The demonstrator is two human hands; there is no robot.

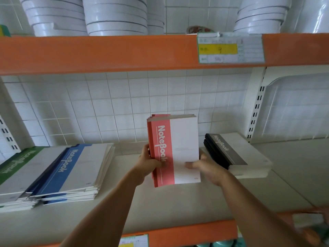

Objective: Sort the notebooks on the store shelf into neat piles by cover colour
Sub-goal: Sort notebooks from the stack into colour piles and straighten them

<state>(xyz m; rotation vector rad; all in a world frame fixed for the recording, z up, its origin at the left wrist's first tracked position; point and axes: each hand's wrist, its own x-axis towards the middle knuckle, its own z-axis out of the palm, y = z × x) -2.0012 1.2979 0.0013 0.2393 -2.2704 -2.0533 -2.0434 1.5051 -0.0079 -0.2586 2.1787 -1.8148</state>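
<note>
White wall tiles back the pale shelf [178,202] with its orange front edge. I hold the red notebooks [173,150] upright at the middle of the shelf, my left hand [149,164] wrapped round their left edge, my right hand [207,166] gripping the right edge, thumb on the front cover. The blue pile [71,172] and green pile [19,166] lie left, the black pile [236,154] just right.

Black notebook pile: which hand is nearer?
Right. The right hand grips the red notebooks' right edge, just left of the black notebook pile. The left hand grips their left edge, farther from the pile.
</note>
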